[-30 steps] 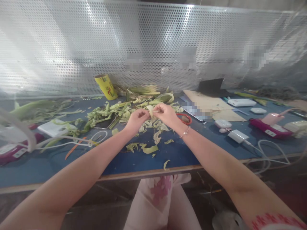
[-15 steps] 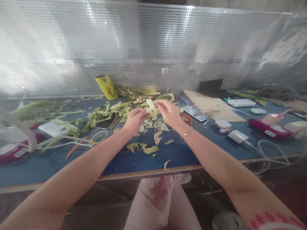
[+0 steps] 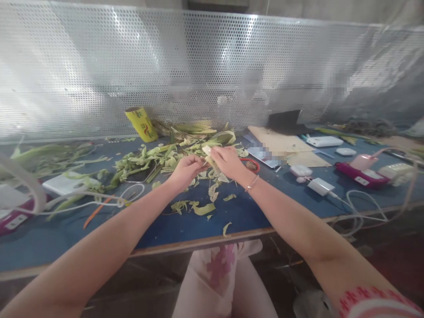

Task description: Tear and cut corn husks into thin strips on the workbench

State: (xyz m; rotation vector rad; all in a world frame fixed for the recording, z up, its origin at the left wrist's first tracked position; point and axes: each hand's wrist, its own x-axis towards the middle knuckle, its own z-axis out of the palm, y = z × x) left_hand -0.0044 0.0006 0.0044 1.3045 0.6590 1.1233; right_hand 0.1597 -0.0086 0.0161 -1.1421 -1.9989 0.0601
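Over the middle of the table my two hands meet around a pale plant strip (image 3: pixel 208 151). My right hand (image 3: pixel 228 161) grips this strip, its fingers bent over it. My left hand (image 3: pixel 186 171) is pinched closed against the strip's left side; the exact contact at the fingertips is too small to make out. Under and in front of both hands lie scattered pale green peelings (image 3: pixel 202 208). Just beyond them spreads a pile of green stems and leaves (image 3: pixel 159 155).
A yellow cylinder (image 3: pixel 142 123) leans beside a perforated metal panel (image 3: pixel 198 57). To the right lie cardboard (image 3: pixel 276 140), a phone (image 3: pixel 265 157), a white charger (image 3: pixel 320 186) and a purple power strip (image 3: pixel 361 175). White cables cross both sides; the blue table's (image 3: pixel 198 234) edge is near my lap.
My right hand has turned and folded down over the pale strip, covering more of it. My left hand stays pinched beside it. The whole view has shifted slightly.
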